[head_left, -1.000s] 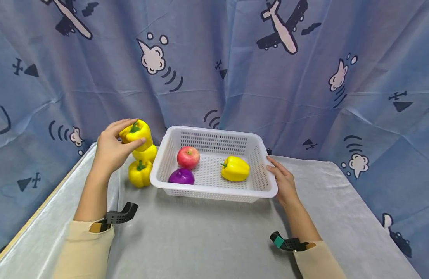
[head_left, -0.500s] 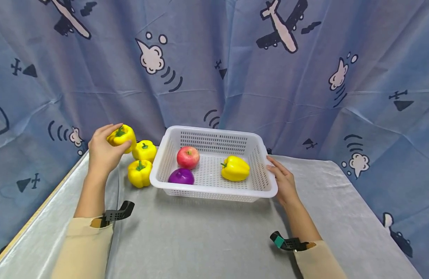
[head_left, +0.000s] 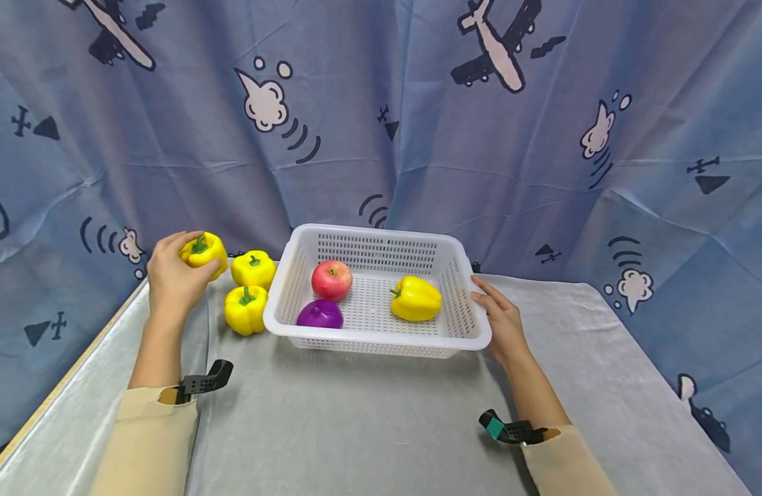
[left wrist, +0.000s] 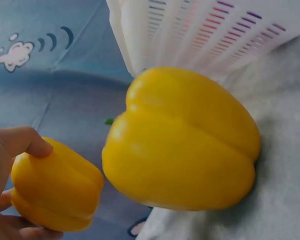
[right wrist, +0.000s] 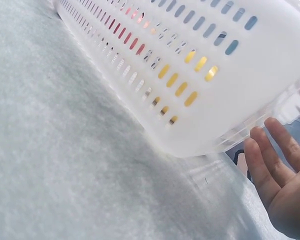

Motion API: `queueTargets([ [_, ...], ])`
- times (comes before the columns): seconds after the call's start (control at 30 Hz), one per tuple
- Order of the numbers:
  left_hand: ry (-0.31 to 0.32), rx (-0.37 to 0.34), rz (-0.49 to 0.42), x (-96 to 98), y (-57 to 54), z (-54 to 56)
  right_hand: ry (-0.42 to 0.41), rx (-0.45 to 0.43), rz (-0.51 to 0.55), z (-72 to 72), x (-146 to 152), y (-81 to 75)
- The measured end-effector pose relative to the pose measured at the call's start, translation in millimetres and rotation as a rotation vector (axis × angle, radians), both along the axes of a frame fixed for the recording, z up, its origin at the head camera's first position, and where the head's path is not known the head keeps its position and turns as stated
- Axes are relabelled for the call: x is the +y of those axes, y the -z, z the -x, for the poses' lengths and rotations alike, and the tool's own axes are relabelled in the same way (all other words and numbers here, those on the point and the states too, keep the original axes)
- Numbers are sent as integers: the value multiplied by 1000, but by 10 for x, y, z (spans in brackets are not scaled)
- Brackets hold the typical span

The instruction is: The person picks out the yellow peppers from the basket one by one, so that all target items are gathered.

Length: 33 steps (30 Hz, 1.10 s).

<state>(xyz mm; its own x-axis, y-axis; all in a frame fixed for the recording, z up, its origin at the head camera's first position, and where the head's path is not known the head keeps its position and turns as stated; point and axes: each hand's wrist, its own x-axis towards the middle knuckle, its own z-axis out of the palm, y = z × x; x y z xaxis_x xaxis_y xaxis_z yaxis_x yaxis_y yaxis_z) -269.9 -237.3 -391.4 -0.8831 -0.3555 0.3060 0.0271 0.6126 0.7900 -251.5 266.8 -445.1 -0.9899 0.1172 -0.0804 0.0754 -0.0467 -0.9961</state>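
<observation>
My left hand (head_left: 172,275) holds a yellow bell pepper (head_left: 212,249) between thumb and fingers, at the table's far left. Two more yellow bell peppers, a rear one (head_left: 253,269) and a front one (head_left: 245,310), sit just right of it, beside the basket. In the left wrist view a large pepper (left wrist: 185,150) fills the middle, with the held one lower left. My right hand (head_left: 507,327) touches the right end of the white perforated basket (head_left: 381,342), its fingers (right wrist: 285,142) fairly straight against that end.
Inside the basket lie a red apple (head_left: 332,280), a purple onion-like vegetable (head_left: 320,314) and another yellow bell pepper (head_left: 416,299). A grey cloth covers the table (head_left: 356,420). Behind it hangs a blue curtain (head_left: 356,138) with airplane prints.
My left hand has carried its bell pepper left and down, from above the two standing peppers to their left side. The right hand stays at the basket's end.
</observation>
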Motion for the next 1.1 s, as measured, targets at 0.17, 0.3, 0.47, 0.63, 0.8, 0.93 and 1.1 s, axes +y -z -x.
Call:
queueTargets([
  [0.17, -28, 8, -12, -56, 109, 51, 0, 7, 0, 3, -3, 11],
  [0.3, -56, 53, -13, -83, 224, 106, 5, 12, 1, 1, -14, 13],
  [0.47, -64, 47, -32, -94, 333, 158, 8, 14, 0, -1, -18, 15],
  [0.63, -59, 22, -39, -114, 429, 193, 13, 14, 2, -7, -11, 10],
  [0.8, -59, -15, -47, -127, 528, 227, 18, 12, -6, -19, -4, 10],
  [0.93, -63, -24, -57, -131, 573, 244, 16, 16, -12, -18, -5, 12],
  [1.1, -33, -47, -31, -152, 591, 246, 18, 17, -4, -1, -14, 22],
])
